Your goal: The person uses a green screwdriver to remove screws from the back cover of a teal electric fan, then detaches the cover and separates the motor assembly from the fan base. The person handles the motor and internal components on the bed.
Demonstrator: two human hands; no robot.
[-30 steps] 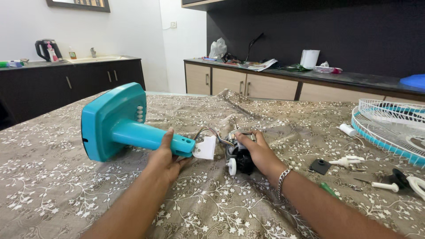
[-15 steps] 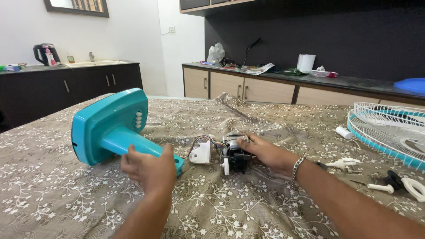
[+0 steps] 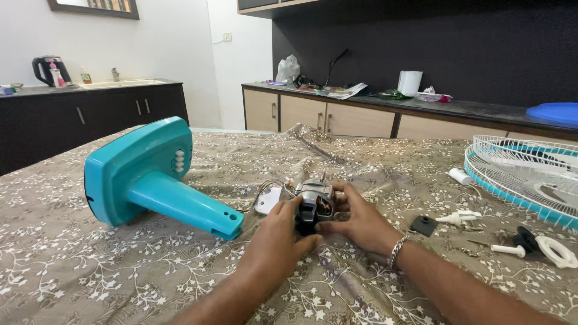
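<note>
— Flowered brown cloth spread over a wide table, dark counter along the back wall, kettle off at far left.

— Between the hands?

— Motor, low on the cloth, just past the middle of the view. Black end nearest, bare metal body behind it.

— Grip on it?

— Clasped from both sides. Left hand wrapped round the black near end, fingers curled over the top. Right hand cupped against the right flank, thumb at the front, bracelet at the wrist.

— Nearer hand?

— Neither, really; both touching. Left more on the front, right more on the side and back.

— Long axis?

— Roughly away from the wearer, black end toward the body, metal end pointing to the far side of the table. Hard to tell more exactly, with so much covered by fingers.

— Anything tied to it?

— Thin wires looping off its left side to a small white bracket flat on the cloth, just beside the left hand.

— And the big teal piece?

— Teal fan stand on its side, left of the motor. Broad base far left, neck slanting down-right, open tip near the bracket but apart from both hands.

— On the right?

— White wire fan guard at the edge, well apart. Nearer, black square cap, white plastic knob, white ring, all loose on the cloth and untouched.
</note>
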